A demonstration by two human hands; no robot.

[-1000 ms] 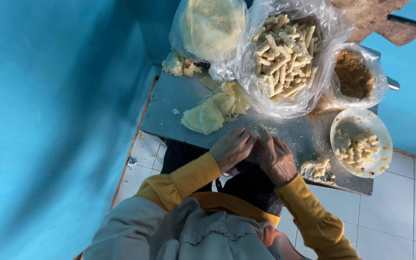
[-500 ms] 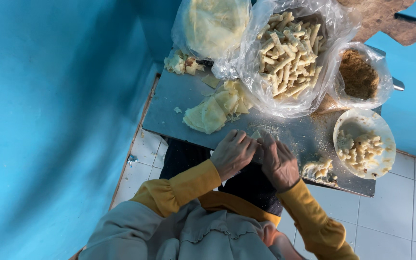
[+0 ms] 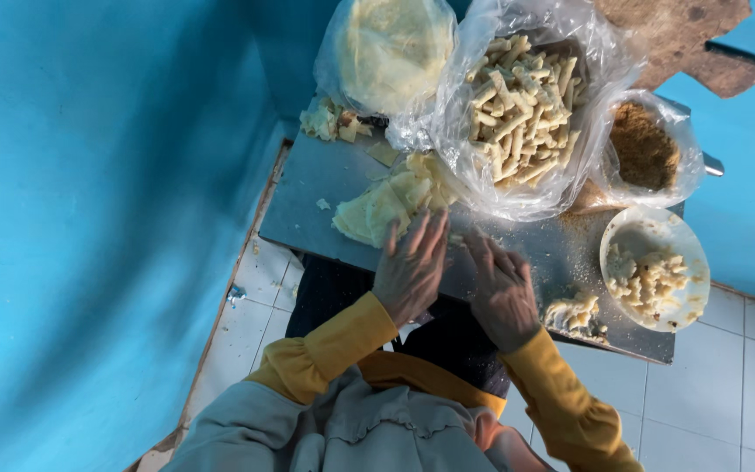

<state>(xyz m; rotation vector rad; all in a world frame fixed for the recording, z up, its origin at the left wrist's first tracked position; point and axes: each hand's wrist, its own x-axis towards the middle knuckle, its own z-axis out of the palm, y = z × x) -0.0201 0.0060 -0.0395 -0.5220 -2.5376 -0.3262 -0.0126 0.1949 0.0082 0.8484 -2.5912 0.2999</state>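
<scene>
My left hand (image 3: 411,267) and my right hand (image 3: 502,288) lie palm down side by side on the grey metal table (image 3: 308,197), fingers stretched forward and slightly spread. Whatever is under the palms is hidden. The left fingertips reach the edge of a pile of thin pale dough sheets (image 3: 377,208). Just beyond both hands stands a clear bag of pale rolled sticks (image 3: 517,114). Both of my sleeves are yellow.
A bag of round pale sheets (image 3: 391,48) and dough scraps (image 3: 334,122) are at the far left. A bag of brown crumbs (image 3: 644,144), a white bowl of filling (image 3: 657,271) and a loose clump of filling (image 3: 574,315) are on the right. Blue walls surround the table; white floor tiles below.
Both hands have slid forward across the table from its near edge, and the fingers have stretched out flat. The left hand now touches the dough sheets.
</scene>
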